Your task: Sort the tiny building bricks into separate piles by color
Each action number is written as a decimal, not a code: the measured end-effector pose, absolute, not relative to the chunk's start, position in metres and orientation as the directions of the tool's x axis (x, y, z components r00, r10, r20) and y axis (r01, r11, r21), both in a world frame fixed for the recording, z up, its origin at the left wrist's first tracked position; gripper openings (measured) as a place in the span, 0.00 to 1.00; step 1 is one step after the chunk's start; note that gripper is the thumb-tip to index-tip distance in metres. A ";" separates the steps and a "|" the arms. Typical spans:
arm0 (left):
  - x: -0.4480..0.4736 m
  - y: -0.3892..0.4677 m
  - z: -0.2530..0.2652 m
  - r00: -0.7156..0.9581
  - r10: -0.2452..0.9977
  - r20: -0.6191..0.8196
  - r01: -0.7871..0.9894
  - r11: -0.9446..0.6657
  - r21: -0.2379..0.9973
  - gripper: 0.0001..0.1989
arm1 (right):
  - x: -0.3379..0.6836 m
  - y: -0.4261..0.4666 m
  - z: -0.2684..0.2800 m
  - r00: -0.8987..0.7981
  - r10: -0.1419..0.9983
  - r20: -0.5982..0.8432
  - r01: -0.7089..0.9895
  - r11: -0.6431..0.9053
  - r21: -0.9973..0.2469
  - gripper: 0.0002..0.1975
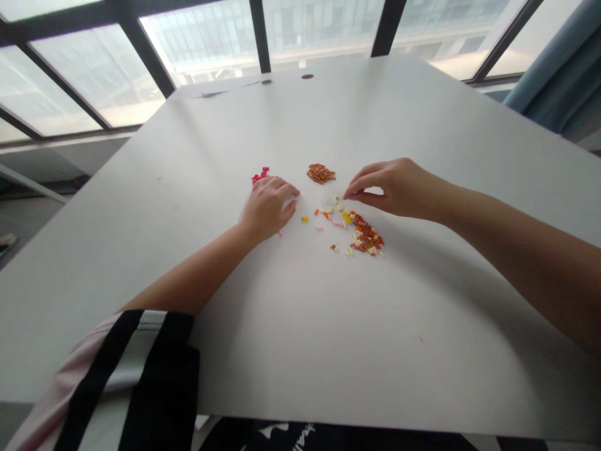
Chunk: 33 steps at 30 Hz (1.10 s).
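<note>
My left hand rests palm down on the table, thumb apart from the curved fingers, just in front of a cluster of small red pieces. What lies under its palm is hidden. With thumb and fingertips pinched together, my right hand hovers beside some cream pieces; anything in the pinch is too small to make out. Below it spreads a mixed heap of tiny brick-like pieces, brown, orange, cream and pink. A tidy pile of brown pieces sits between the hands, farther back.
A yellow piece and a pink piece lie loose on the white table. Two dark round holes, one a cable hole, are near the far edge. Windows stand behind, and a blue curtain hangs at right.
</note>
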<state>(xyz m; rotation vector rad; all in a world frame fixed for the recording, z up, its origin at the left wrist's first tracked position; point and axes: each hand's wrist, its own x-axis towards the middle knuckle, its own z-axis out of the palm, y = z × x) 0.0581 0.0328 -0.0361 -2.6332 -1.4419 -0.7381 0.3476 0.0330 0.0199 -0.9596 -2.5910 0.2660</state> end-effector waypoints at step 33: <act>0.056 0.034 -0.037 0.456 0.778 0.432 0.808 -0.566 0.165 0.09 | 0.356 0.031 0.006 -0.652 0.757 0.044 0.701 0.624 -0.345 0.04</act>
